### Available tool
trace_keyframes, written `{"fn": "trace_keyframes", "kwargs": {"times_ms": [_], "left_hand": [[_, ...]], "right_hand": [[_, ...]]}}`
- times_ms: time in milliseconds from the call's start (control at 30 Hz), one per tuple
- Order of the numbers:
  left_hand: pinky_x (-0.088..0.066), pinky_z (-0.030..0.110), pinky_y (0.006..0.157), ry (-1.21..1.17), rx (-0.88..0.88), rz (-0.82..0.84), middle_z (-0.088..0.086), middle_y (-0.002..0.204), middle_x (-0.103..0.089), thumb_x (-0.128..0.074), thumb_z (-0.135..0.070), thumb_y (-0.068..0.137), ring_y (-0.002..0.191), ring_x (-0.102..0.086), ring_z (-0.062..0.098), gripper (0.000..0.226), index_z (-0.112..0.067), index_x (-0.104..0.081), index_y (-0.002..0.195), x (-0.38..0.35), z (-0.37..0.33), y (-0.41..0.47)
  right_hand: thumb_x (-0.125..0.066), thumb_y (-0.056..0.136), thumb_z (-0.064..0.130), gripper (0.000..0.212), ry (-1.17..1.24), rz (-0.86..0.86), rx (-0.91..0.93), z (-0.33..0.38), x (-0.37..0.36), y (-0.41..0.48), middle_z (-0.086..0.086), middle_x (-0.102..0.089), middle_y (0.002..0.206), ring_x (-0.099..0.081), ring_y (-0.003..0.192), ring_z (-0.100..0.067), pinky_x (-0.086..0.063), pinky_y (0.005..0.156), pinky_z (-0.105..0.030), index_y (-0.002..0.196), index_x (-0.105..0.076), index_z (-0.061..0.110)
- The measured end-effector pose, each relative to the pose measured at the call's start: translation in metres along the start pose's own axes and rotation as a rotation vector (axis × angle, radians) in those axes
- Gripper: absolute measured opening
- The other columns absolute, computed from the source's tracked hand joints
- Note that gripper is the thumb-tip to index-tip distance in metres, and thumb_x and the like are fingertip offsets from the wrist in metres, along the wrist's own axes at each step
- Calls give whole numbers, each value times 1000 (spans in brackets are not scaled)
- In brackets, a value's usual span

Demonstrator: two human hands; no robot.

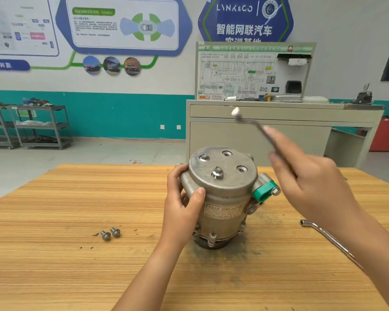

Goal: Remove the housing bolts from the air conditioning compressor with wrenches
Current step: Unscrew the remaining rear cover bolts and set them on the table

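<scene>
compressor [225, 198] gripped left hand [180, 209], wrench [236, 113] right hand [312, 189]

Left hand [182, 202] low, right hand [313, 187] higher, both curled.

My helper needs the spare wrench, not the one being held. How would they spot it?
On the striped wooden table, find the grey metal compressor standing upright. To its right, a bent chrome socket wrench lies flat on the wood, partly hidden under the right forearm. The other wrench is held up in the air by the right hand.
</scene>
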State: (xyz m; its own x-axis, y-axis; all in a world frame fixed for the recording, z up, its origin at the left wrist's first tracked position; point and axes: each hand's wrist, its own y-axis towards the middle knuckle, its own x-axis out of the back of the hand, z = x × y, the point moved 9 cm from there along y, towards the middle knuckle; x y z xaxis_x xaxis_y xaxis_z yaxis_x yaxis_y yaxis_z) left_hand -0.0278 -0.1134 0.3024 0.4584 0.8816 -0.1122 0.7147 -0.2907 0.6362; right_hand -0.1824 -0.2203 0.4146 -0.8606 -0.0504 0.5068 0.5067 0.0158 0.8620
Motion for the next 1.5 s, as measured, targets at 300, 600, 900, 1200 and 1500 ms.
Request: {"fn": "trace_keyframes", "kwargs": {"times_ms": [300, 600, 900, 1200, 1500], "left_hand": [[-45, 7, 74, 12, 14, -59, -42, 101, -52, -55, -39, 73, 99, -53, -14, 43, -38, -43, 114, -2, 1, -8], [-45, 7, 74, 47, 9, -51, -45, 101, -51, -52, -42, 72, 99, -53, -14, 44, -38, -42, 115, -8, -2, -6], [-48, 16, 85, 69, -8, -78, -37, 112, -52, -51, -49, 68, 105, -54, -9, 49, -41, -43, 116, -6, 0, -8], [-45, 5, 70, 30, 20, -8, -45, 102, -52, -55, -36, 75, 97, -54, -16, 44, -40, -43, 117, -3, 1, -3], [-51, 37, 92, 34, 133, 87, -6, 112, -62, -62, -35, 68, 108, -60, 14, 44, -38, -49, 110, 1, 8, 9]], "right_hand": [[-10, 93, 44, 48, -512, 566, -123, 3, -27, -44, 9, -44, 68, -57, 70, -15, -23, 41, -24, 135, 14, 50], [-35, 89, 15, 66, -710, 653, -33, 17, -27, -20, 5, -28, 57, -25, 46, -17, -34, 46, -27, 143, 0, 33], [-52, 55, -10, 55, -603, 351, 33, 32, -17, -30, -9, -22, 44, -15, 28, -13, -12, 50, -10, 106, -68, 0], [-43, 91, 25, 35, -500, 49, 213, -22, -23, -7, -19, -65, 99, -64, 86, -34, -44, 82, -54, 107, -69, 7], [-35, 99, 22, 39, -411, 363, 286, -14, -103, 66, -5, -40, 143, -40, 128, -21, -23, 101, -36, 138, -40, 17]]}}
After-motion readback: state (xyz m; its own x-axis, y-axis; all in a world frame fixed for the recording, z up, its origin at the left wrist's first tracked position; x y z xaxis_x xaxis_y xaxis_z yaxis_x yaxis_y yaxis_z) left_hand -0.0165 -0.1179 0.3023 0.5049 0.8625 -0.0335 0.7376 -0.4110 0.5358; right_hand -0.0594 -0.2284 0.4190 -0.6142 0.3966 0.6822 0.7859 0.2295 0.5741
